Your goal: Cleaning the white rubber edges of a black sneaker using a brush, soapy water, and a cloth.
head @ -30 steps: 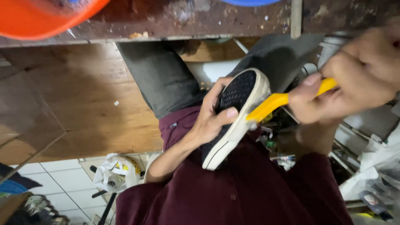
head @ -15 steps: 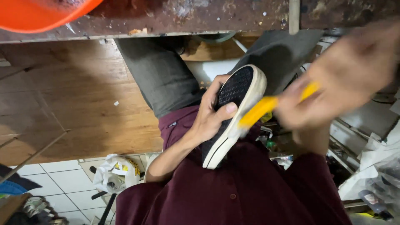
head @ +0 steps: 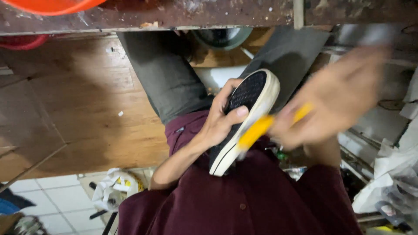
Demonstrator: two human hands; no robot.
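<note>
Hands clamped: left (head: pixel 220 124) on black shoe (head: pixel 246 115), right (head: pixel 335 100) on yellow brush (head: pixel 261 126), orange basin (head: pixel 56 5) above.

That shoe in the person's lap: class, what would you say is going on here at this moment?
A person in a maroon shirt grips a black shoe with a white rubber sole in the left hand, sole side turned up and outward. The right hand, blurred with motion, holds a yellow-handled tool against the white edge of the sole; what its working end is cannot be made out. The shoe is held in the air, above the person's grey trousers. An orange tub sits on the worn bench at the top.
</note>
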